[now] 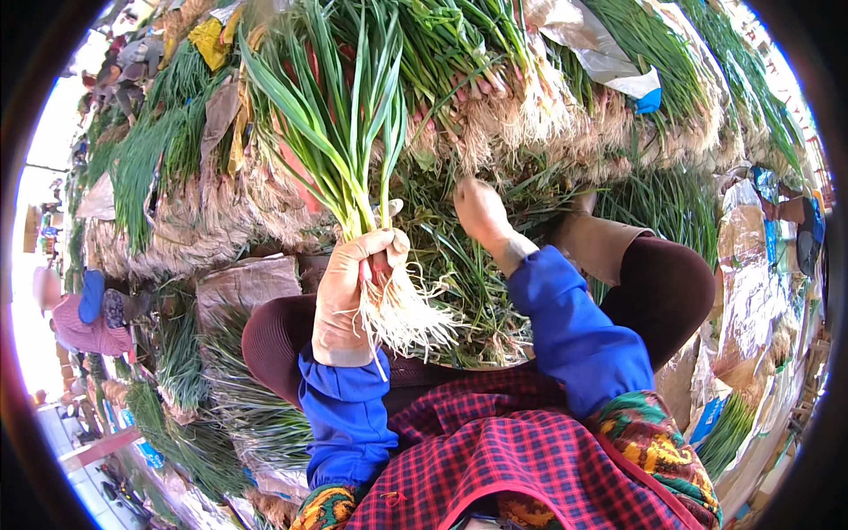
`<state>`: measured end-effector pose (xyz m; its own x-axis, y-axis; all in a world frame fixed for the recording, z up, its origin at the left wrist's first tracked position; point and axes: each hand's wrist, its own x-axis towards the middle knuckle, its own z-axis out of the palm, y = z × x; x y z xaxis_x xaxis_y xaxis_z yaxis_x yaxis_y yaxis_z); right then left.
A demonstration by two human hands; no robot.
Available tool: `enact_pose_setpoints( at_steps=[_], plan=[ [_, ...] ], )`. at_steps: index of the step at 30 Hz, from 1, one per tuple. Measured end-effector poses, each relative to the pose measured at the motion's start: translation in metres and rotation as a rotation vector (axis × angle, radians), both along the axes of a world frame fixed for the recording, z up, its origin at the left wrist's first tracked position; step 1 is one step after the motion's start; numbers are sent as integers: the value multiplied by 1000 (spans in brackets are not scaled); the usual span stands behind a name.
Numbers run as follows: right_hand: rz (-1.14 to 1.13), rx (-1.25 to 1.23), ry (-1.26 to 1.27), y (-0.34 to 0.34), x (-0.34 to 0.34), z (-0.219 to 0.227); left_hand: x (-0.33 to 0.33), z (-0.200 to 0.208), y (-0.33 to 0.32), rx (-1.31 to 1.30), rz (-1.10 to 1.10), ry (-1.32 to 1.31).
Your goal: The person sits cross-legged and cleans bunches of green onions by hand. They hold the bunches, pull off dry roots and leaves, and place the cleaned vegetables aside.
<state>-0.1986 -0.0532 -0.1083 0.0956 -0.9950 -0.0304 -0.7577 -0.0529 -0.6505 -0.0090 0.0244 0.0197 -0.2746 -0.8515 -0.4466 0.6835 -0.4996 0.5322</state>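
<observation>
My left hand [346, 296], in a tan glove, is wrapped round a bunch of green garlic [353, 168] just above the roots. The long flat leaves point up and away. Reddish-white bases show at my fingers, and pale stringy roots [406, 309] hang to the right. My right hand [481, 210] is closed, apart from the bunch and to its right. It hovers over a heap of loose green leaves [450, 265] between my knees. Whatever its curled fingers may hold is hidden.
Rows of rooted green bundles [495, 79] lie across the far side. More stand at the left [194, 185]. Brown sheeting [247, 287] lies by my left knee. Plastic wrapping [742, 274] is at the right. Another person in a pink top [88, 322] is at the far left.
</observation>
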Motion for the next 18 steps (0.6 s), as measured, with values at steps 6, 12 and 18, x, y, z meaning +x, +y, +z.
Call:
enact_pose_setpoints(
  at_steps=[6,12,18],
  plan=[
    [478,139,324,7,-8,48,-21,15,3,-131,55,100],
    [-46,301,-226,-66,-7,38,-18,16,-1,-431,42,444],
    [368,-47,239,-38,-14,113,-23,0,-12,-152,162,138]
  ],
)
